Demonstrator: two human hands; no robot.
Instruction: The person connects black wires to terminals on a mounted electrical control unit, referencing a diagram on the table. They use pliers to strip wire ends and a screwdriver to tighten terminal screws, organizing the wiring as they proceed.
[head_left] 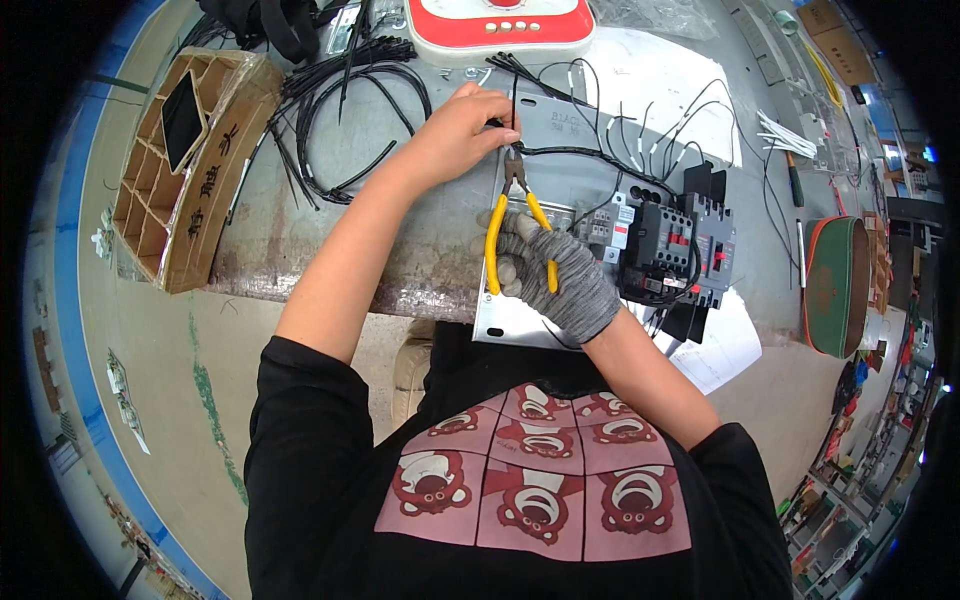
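Note:
My right hand (560, 265), in a grey knit glove, is closed round the yellow handles of a pair of cutting pliers (495, 245). The dark jaws point away from me and meet a black wire bundle at a thin black cable tie (514, 97). Bare, my left hand (465, 130) pinches this tie just beside the jaws; its fingertips are partly hidden. The black wire bundle (590, 153) runs right across a grey metal mounting plate (560, 118), its loose ends fanning upward. Black circuit breakers (665, 245) and a grey terminal block (605, 228) sit on the plate.
Left of the plate lie coiled black cable (310, 135) and a bunch of cable ties (375, 52). A divided cardboard box (205, 225) with a phone (183, 122) stands at the table's left end. Behind are a red-and-white device (500, 28) and paper (650, 75); a screwdriver (794, 180) lies right.

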